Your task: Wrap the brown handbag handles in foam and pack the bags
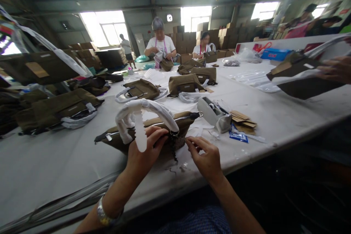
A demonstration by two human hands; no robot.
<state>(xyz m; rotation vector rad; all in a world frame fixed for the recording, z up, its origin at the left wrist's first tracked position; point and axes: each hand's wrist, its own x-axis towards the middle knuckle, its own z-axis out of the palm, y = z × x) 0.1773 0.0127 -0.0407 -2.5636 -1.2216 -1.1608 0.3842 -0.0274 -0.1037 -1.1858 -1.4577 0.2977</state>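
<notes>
"Head view: where's the olive bag (186,124)?"
"On the bench (68,157), left hand (151,146) curled against its front."
"Holding it?"
"Can't tell; nor whether the right hand (205,156), fingers bent beside it, grasps anything."

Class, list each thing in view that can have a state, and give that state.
Nearest handbag, resting on table
Its zipper, closed
Its handles, raised, wrapped in white
Left hand, fingers bent, against the handbag
Right hand, fingers bent, grasp unclear
Brown cards, loosely stacked
Blue packet, lying flat
</notes>
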